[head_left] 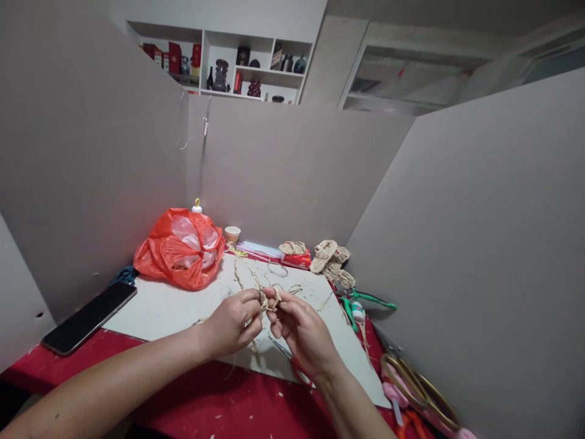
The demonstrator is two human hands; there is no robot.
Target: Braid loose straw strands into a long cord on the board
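Between both hands, above the white board (173, 317), is a small piece of plaited straw cord (269, 301). My left hand (236, 323) pinches its left side with curled fingers. On the other side, my right hand (301, 332) grips it between thumb and fingers. A twisted length of straw cord (238, 274) runs up and away from the hands across the board. Scissors with red handles (300, 372) lie partly hidden under my right hand, blades pointing left. The exact knot or loop at my fingertips is too small to make out.
A red plastic bag (183, 253) and a phone (89, 317) lie left. Behind stand a paper cup (232, 233) and small woven straw sandals (325, 256). Green-handled pliers (348, 312) and large gold-handled scissors (436, 393) lie right. Grey partitions (292, 164) enclose the table.
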